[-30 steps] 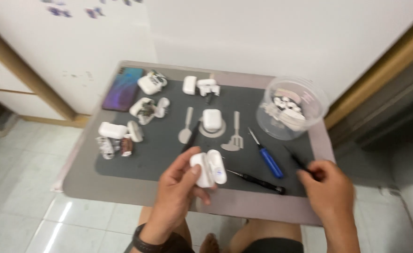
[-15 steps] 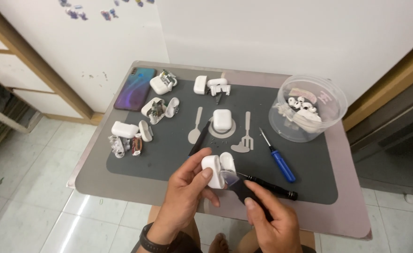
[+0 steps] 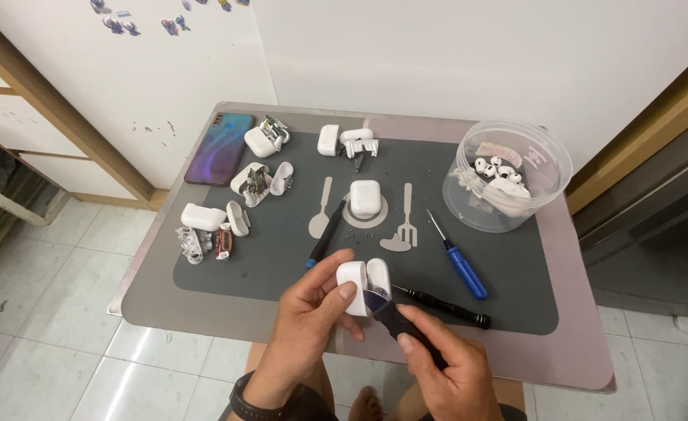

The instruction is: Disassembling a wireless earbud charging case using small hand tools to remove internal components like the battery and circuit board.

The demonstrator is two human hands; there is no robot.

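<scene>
Open white earbud case at the table's near edge, pinched in left hand; right hand grips a dark pry tool, tip at the hinge. Best to keep tip shallow, case steady; black screwdriver lies just beside, blue screwdriver further back

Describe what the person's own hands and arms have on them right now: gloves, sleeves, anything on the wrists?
Both hands are bare, with no gloves or rings showing. The left hand has a dark, black-looking band, like a watch or fitness strap, around its wrist. The right hand shows nothing worn; its wrist is cut off by the frame edge. No sleeves reach either forearm in view.
</scene>
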